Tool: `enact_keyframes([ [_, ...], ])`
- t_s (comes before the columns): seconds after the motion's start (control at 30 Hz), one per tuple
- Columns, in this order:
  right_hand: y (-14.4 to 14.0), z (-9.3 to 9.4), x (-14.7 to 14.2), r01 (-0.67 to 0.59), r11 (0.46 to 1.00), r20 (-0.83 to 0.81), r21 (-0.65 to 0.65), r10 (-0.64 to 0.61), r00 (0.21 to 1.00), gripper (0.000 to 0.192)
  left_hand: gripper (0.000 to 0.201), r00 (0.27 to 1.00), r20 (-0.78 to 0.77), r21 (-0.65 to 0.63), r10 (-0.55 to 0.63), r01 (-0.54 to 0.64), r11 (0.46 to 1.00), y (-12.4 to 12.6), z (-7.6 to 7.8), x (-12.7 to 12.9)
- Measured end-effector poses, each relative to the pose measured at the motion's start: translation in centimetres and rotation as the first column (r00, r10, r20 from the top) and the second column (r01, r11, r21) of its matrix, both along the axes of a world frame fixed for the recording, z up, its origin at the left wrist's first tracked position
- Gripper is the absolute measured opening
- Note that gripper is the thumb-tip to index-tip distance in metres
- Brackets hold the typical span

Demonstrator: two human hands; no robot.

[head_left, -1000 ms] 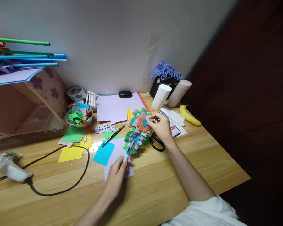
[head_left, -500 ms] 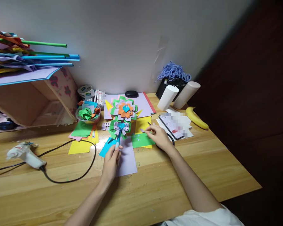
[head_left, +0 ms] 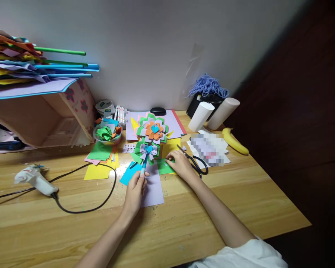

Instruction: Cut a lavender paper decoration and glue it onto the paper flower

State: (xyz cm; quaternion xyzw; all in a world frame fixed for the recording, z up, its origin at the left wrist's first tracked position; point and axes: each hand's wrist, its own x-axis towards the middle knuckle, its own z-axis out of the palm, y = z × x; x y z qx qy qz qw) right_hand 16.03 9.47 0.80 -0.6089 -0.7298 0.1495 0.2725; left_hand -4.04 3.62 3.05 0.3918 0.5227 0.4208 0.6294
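Note:
My left hand point(head_left: 135, 190) grips the blue stick of a paper flower piece point(head_left: 151, 136), made of a large green, lilac and orange bloom above a smaller one. It stands upright over a lilac sheet point(head_left: 153, 188). My right hand point(head_left: 180, 166) rests fingers-down on a green paper sheet point(head_left: 164, 167) just right of the stick, pinching its edge. Black scissors point(head_left: 194, 163) lie right beside that hand.
A glue gun point(head_left: 35, 179) with a looping black cord point(head_left: 95, 206) lies at left. Coloured sheets point(head_left: 100, 162), a bowl of paper scraps point(head_left: 108, 133), markers and tape sit behind. White rolls point(head_left: 201, 115), blue yarn, loose papers point(head_left: 209, 147) and a banana point(head_left: 236, 142) are at right. A shelf with paper rolls point(head_left: 30, 70) overhangs left.
The flower piece was swung from leaning right to upright by my left hand. My right hand left the big bloom and came down onto the green sheet by the scissors.

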Motion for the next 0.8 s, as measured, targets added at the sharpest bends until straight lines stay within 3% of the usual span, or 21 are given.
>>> enact_keyframes([
  [0.47,-0.1,0.1,0.8,0.002,0.999,-0.143,-0.038,-0.008,0.99,0.009,0.049,1.0,-0.018,-0.022,-0.007,0.007,1.0,-0.1,-0.4,0.3],
  [0.57,-0.4,1.5,1.7,0.029,0.999,-0.244,-0.024,-0.034,0.969,0.008,0.05,1.0,-0.015,-0.038,-0.017,0.016,0.999,-0.3,-0.5,0.5],
  [0.7,-0.2,4.8,2.5,0.108,0.994,-0.491,0.031,-0.079,0.868,0.016,0.05,0.998,-0.027,-0.049,-0.053,0.052,0.997,-0.6,-0.7,0.7],
  [0.8,0.6,6.7,2.1,0.104,0.987,-0.49,0.123,-0.03,0.871,0.013,0.047,0.995,-0.06,-0.034,-0.077,0.075,0.997,-0.8,-0.9,0.8],
])
